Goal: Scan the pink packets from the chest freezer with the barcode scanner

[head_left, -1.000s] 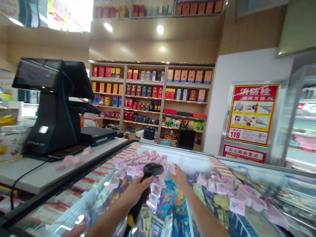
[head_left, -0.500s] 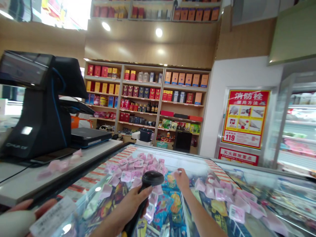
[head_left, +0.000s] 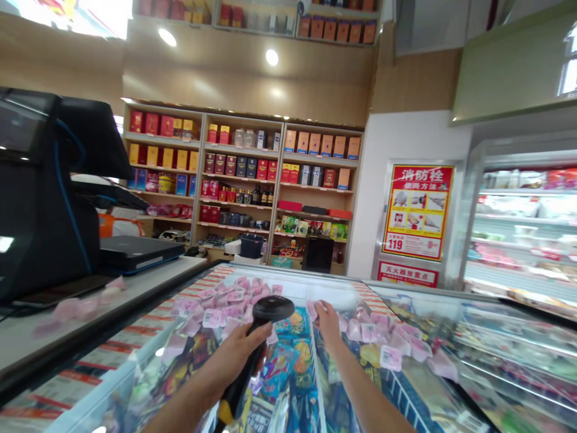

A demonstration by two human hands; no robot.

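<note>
My left hand [head_left: 246, 352] is wrapped round the handle of a black barcode scanner [head_left: 273, 308], its head uppermost above the glass top of a chest freezer. In my right hand [head_left: 328, 325] is a small pink package [head_left: 312, 311], pinched between the fingertips over the far part of the glass. Left of it lies a heap of similar pink packages with white barcode labels [head_left: 211, 317]. A second heap of pink packages [head_left: 391, 357] spreads to the right of my right hand. Bagged frozen goods [head_left: 302, 355] show through the glass.
At left, a black checkout terminal [head_left: 31, 192] stands on a white counter [head_left: 27, 337], where several more pink packages [head_left: 76, 308] lie. Shelves of boxes and bottles [head_left: 238, 168] line the back wall. A refrigerated display [head_left: 527, 234] is at right.
The view has swung right, so the surroundings sit further left. A hand holding something with a white label at lower left has gone from view. My right hand is closer to the right heap.
</note>
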